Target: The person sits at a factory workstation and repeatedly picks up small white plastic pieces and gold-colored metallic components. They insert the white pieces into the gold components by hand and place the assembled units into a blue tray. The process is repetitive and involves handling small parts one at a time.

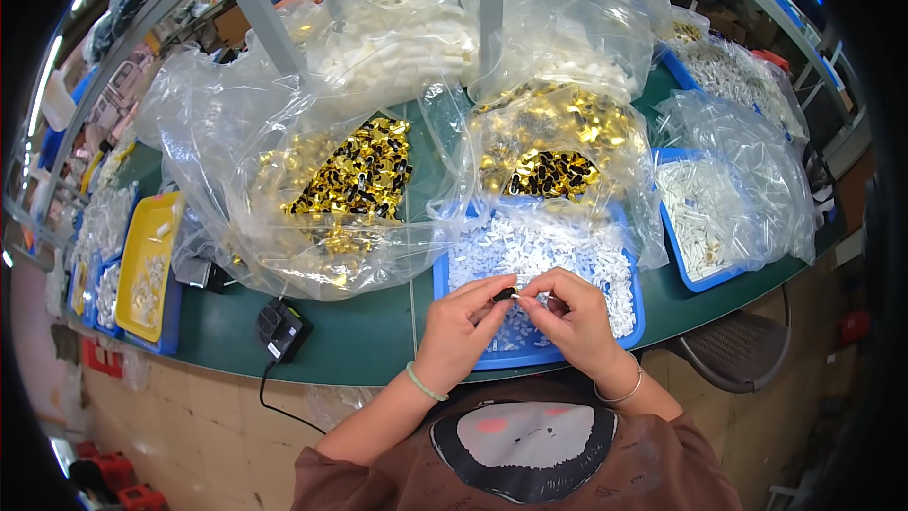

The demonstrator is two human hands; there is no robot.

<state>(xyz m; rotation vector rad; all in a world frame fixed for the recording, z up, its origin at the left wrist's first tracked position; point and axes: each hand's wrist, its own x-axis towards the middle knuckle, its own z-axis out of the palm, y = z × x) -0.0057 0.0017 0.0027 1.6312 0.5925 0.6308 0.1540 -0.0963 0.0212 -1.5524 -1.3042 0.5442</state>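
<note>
My left hand [456, 329] pinches a small black part [505, 293] between thumb and fingertips. Close beside it, my right hand [573, 318] is closed in a pinch at the part's right end. Whatever sits between the right fingertips is too small to make out. Both hands are over the near side of a blue tray [515, 358], which holds many small white pieces [619, 295]. Behind this tray, an open clear bag holds shiny gold-and-black parts [553, 175].
Another clear bag of gold-and-black parts [364, 170] lies left, before bags of white pieces [407, 52]. A black corded device [282, 329] sits near the table's front edge. A yellow tray [144, 317] stands left, another blue tray [705, 281] right. Grey posts [490, 9] rise behind.
</note>
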